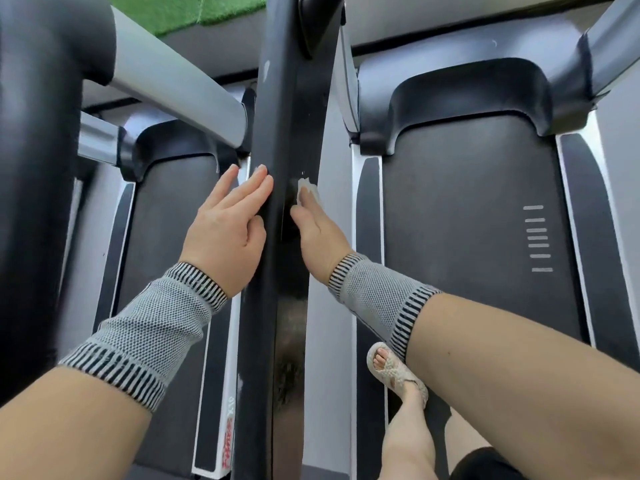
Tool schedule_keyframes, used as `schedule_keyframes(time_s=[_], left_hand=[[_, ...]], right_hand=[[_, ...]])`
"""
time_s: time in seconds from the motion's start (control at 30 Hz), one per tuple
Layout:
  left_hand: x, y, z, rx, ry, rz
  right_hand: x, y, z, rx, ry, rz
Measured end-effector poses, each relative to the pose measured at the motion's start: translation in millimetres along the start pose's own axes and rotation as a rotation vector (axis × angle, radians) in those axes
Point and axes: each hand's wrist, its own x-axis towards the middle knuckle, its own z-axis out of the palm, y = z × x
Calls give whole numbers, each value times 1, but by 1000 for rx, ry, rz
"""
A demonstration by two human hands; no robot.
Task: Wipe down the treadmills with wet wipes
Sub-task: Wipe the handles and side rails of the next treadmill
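Setting: two treadmills side by side on a grey floor, with a patch of green turf at the top of the view.
Left treadmill: dark running belt with a black motor cover at its head and a grey handrail slanting across above it.
Right treadmill: dark running belt marked with a column of short pale bars.
Black upright bar: glossy, running down the middle of the view between the two belts.
Left hand: open, fingers straight and together, laid flat against the left side of the bar; holds nothing.
Right hand: fingers pressing a small crumpled white wet wipe against the right face of the bar.
Wrists: both wear grey knit wrist bands with black-striped edges.
Foot: a sandalled foot stands on the right treadmill's left edge.
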Motion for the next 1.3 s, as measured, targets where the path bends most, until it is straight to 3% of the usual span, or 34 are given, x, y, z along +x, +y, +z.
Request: schedule_keyframes(time_s=[0.67, 0.8, 1.0, 1.17, 1.3], left_hand=[[0, 4, -3, -14, -40, -53], [-1, 3, 0, -34, -35, -49], [0, 1, -1, -20, -30, -39], [0, 3, -2, -27, -36, -54], [0, 2, -2, -13, -26, -35]], right_hand=[[-22, -11, 1, -118, -96, -177], [7, -33, -6, -77, -23, -167], [-33, -12, 4, -82, -106, -202], [9, -34, -7, -30, -3, -166], [-30, -8, 2, -36, -109, -132]])
